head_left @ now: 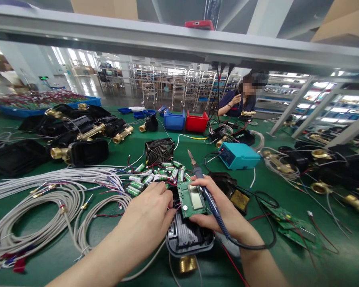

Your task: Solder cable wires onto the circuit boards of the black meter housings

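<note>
A brass fitting (188, 264) sits at the bottom centre of the frame, just under a black housing (189, 238) that lies on the green bench mat (341, 255). The green circuit board (193, 199) with its pale display window is propped on the top end of this housing, a little below the middle of the frame, between the two hands. The left hand (146, 217) comes in from the lower left with its fingers bent and pressed together, tips at the board's left edge among thin wires; whether they pinch a wire or only steady the board cannot be told. The right hand (224, 213) grips the blue soldering iron (209, 199) like a pen, thumb laid over the board's top edge and fingers tucked under it, the hot tip pointing up and away from the board. To solder well here, I judge the board should rest flat and firm on the housing, the wires should be held clear of the tip, and the iron's cord should hang slack. Left of the hands lie coils of grey cable (32, 215); to the right, loose boards (287, 223). Just beyond are green cells (155, 175), a small fan (159, 150) and a teal soldering station (238, 155). Farther back stand a blue bin (174, 119) and a red bin (196, 122), with another person (237, 104) at upper right.
</note>
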### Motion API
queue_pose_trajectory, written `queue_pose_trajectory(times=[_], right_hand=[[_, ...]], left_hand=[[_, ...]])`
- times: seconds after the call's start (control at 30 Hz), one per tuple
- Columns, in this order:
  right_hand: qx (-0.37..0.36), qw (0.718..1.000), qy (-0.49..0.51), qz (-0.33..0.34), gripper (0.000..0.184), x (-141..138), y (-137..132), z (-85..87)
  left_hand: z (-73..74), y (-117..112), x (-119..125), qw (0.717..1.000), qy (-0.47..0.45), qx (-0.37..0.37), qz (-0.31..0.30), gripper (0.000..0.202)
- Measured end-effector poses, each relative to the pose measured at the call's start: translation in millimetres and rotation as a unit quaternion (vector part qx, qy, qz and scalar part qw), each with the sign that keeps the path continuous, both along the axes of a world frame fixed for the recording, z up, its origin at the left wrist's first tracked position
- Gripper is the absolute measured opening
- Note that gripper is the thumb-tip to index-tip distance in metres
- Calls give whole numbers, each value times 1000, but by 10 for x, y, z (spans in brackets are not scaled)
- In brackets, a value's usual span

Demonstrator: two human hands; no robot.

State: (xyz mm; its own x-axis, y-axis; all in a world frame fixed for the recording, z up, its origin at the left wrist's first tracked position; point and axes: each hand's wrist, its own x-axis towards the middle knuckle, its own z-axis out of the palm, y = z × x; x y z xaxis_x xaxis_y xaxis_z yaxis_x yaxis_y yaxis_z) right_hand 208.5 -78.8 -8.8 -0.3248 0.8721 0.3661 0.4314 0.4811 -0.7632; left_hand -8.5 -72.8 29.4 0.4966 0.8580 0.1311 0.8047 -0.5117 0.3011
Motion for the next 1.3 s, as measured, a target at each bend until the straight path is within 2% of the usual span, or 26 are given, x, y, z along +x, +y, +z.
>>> queue_pose_trajectory(times=[0.1,0.2,0.27,0.33,0.4,0.47,0.5,0.6,0.67,0.77,0.87,0.93,1.13,1.3], right_hand=[[-6,1000,11,-4,66,14,-13,-27],[-14,1000,20,-11,64,25,-19,-35],[-17,999,23,-17,63,28,-21,-38],[-17,999,23,-18,63,32,-21,-49],[-17,1000,21,-14,65,38,-22,-71],[1,1000,23,-18,67,40,-23,-99],[23,999,25,-26,66,36,-24,-111],[122,989,34,-70,44,-6,-34,-112],[176,980,39,-86,25,-61,-52,-74],[219,972,31,-72,17,-160,-99,29],[216,975,9,-59,16,-231,-144,133],[206,977,4,-54,14,-250,-154,166],[183,982,40,-28,23,-228,-101,69],[178,983,40,3,17,-195,-116,72]], left_hand=[[-16,-1,-13,998,-47,28,-25,16],[-81,-10,-35,980,-192,51,-26,21],[-140,-12,-26,953,-303,17,-8,22],[-204,-9,13,906,-414,-83,19,23],[-257,-4,70,836,-512,-192,50,25],[-284,0,123,781,-571,-243,69,25],[-285,0,143,769,-585,-248,72,24],[-252,-12,170,776,-579,-241,69,18],[-217,-28,172,797,-557,-224,67,18],[-180,-57,168,838,-515,-170,54,18],[-182,-85,165,870,-473,-133,27,21],[-195,-97,161,880,-455,-136,14,25],[-189,-115,137,892,-409,-190,-22,35],[-160,-119,116,895,-391,-211,-28,33]])
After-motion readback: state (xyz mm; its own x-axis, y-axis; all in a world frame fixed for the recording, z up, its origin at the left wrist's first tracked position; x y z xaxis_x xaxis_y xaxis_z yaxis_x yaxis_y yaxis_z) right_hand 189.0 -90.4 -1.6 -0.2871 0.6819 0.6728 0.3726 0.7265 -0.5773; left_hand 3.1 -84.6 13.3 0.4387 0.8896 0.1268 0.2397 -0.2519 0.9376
